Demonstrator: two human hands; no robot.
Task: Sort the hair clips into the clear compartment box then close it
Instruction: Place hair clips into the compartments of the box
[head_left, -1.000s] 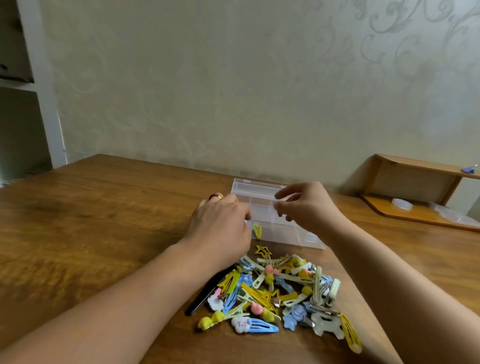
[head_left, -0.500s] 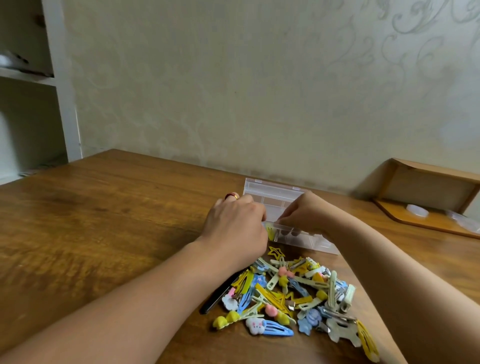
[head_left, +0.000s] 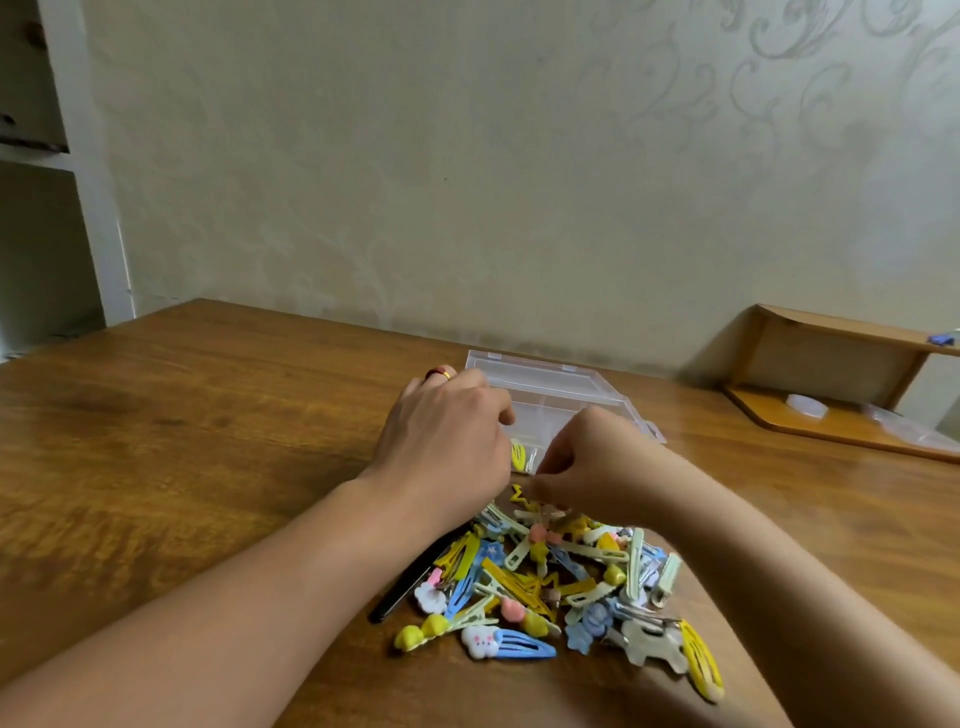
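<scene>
Over a wooden table (head_left: 208, 415), the left hand (head_left: 447, 441) rests, fingers curled, on the clear plastic compartment box (head_left: 561, 387); the right hand (head_left: 597, 467) reaches curled fingers into the heap of colourful hair clips (head_left: 550, 587), its grip unclear.

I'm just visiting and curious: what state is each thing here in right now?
Clear box: lid open, a yellow clip inside.
Pile of clips: loose on the table, unsorted.
Left hand: fingers curled at the box; grip hidden.
Right hand: fingers curled over the pile's far edge.
</scene>
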